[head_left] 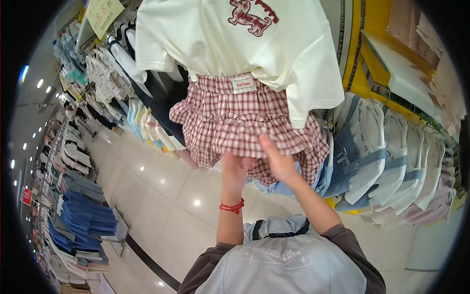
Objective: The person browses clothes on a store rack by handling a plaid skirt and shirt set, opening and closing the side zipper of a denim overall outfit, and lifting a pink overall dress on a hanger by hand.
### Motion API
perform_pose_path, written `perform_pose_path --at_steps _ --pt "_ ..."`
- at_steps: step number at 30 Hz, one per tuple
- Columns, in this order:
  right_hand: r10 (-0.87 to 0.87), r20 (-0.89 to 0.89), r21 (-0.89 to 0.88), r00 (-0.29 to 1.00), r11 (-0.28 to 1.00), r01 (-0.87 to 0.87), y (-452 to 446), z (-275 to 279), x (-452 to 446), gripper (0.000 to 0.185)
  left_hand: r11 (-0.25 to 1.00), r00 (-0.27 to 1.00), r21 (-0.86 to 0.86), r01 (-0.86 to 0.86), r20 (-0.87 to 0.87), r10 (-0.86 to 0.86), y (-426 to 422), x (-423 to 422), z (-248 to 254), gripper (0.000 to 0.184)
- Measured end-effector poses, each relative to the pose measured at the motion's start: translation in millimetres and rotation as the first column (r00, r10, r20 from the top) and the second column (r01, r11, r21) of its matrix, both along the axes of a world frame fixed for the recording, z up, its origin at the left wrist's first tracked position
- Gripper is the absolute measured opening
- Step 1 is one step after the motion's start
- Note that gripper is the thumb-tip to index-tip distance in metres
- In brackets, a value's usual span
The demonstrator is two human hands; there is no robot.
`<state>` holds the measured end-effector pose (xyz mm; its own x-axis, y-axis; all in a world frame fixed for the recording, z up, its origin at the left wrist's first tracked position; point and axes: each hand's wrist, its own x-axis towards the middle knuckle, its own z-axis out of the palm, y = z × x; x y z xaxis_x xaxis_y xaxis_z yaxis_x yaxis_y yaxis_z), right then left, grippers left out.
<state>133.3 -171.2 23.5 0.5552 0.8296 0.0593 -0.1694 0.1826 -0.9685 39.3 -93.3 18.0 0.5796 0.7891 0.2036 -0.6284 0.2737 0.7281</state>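
A red-and-white plaid skirt [240, 132] with ruffled tiers and a small label at its waistband hangs in front of me. Above it is a white top [205, 39] with a dog patch, its hem overlapping the waistband. My left hand [236, 169], a red bracelet at its wrist, is at the skirt's lower hem, with the fingers closed on the cloth and partly hidden under it. On the front of the ruffle lies the thumb of my right hand [280, 161]; its other fingers are behind the fabric.
White tops with blue denim [362, 147] hang on the right below a white shelf [396, 63]. Dark clothes [169, 100] hang behind the skirt. Across the tiled floor [176, 196], blue garments [85, 215] fill a rack on the left. A yellow sign [104, 15] is at upper left.
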Motion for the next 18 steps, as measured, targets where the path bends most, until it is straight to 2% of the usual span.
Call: perform_pose_path --at_steps 2,3,5,6,7,8,9,10,11,12,13,14,15,16,17,18 --pt "0.054 0.177 0.014 0.983 0.998 -0.058 4 -9 -11 0.054 0.975 0.979 0.217 0.039 -0.202 0.006 8 -1 -14 0.023" --pt "-0.001 0.036 0.013 0.999 1.000 0.001 4 -4 -15 0.053 0.951 0.963 0.301 0.073 -0.270 0.011 10 -1 -13 0.024" --pt "-0.113 -0.240 -0.013 0.964 0.993 0.114 -1 13 -20 0.052 0.993 0.998 0.112 0.039 -0.056 -0.033 7 -3 -3 0.024" --pt "-0.112 -0.258 -0.010 0.960 0.994 0.113 -1 6 -13 0.060 0.999 0.998 0.015 0.038 0.056 -0.038 3 -2 6 0.024" --pt "-0.110 -0.275 -0.007 0.955 0.994 0.113 0 -1 -6 0.067 0.983 0.936 0.064 0.171 0.301 -0.182 18 -4 -10 0.023" --pt "-0.109 -0.292 -0.004 0.950 0.994 0.113 0 -8 1 0.075 0.936 0.792 0.139 0.324 0.502 -0.348 34 -5 -26 0.026" --pt "-0.270 -0.269 -0.093 0.924 0.963 0.254 -1 8 -14 0.074 0.970 0.904 0.134 0.203 0.356 -0.238 25 -8 -18 0.028" --pt "-0.217 -0.104 -0.364 0.971 0.916 0.166 -3 23 -19 0.067 0.985 0.974 0.150 0.080 0.200 -0.110 7 -8 -1 0.030" --pt "-0.113 0.041 -0.615 0.993 0.780 0.114 -3 32 -23 0.061 0.982 0.999 0.186 -0.039 0.042 0.032 -2 -9 8 0.032" --pt "-0.085 0.206 -0.340 0.975 0.928 0.153 -1 18 -27 0.058 0.976 0.998 0.216 -0.041 -0.046 0.053 4 -6 -9 0.034" --pt "-0.094 0.356 -0.030 0.930 0.993 0.112 1 8 -32 0.056 0.968 0.988 0.246 -0.038 -0.133 0.073 7 -3 -14 0.037" --pt "-0.008 0.396 -0.077 0.918 0.996 0.042 -2 8 -33 0.060 0.980 0.974 0.187 -0.063 -0.205 0.101 9 -3 -14 0.038" --pt "0.012 0.456 -0.045 0.890 0.999 0.009 -4 13 -36 0.060 0.987 0.954 0.131 -0.091 -0.274 0.125 7 -4 -4 0.038" --pt "0.028 0.513 -0.012 0.858 1.000 -0.025 -5 17 -39 0.060 0.990 0.974 0.131 -0.058 -0.209 0.085 11 -13 4 0.042" --pt "0.155 0.201 0.159 0.967 0.969 -0.188 -3 8 -34 0.048 0.996 0.998 0.088 0.028 -0.059 -0.023 16 -16 7 0.043" --pt "0.333 -0.106 0.368 0.937 0.889 -0.274 -1 4 -29 0.038 0.991 0.988 0.058 0.119 0.094 -0.124 20 -18 9 0.043"
